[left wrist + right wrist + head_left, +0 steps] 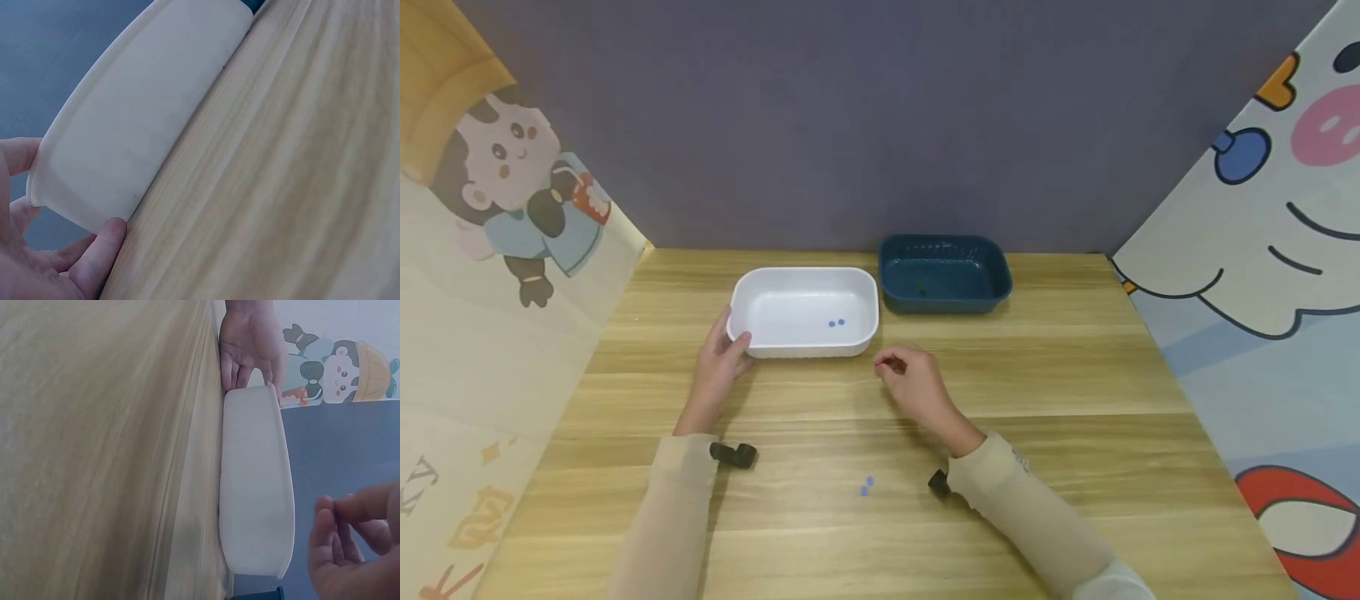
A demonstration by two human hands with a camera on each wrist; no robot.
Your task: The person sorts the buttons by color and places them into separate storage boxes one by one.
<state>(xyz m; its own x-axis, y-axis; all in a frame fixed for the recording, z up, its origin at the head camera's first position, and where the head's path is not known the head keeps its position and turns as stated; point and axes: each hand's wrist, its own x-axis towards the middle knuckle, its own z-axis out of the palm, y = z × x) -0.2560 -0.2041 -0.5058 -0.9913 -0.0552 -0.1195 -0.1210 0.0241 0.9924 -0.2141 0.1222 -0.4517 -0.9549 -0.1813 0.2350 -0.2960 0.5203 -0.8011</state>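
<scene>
My left hand grips the left end of a white rectangular tray, thumb on the near side, fingers around the end. In the left wrist view the thumb presses low on the tray's wall. Two small blue round pieces lie inside the tray, right of its middle. Beyond the tray's near right corner hovers my right hand, thumb and forefinger brought together. In the right wrist view those fingertips meet beside the tray; I cannot tell whether a tiny piece is between them.
Two more small blue pieces lie on the wooden table between the forearms. A dark teal tray stands right of the white one, near the grey back wall. Printed panels flank the table on both sides.
</scene>
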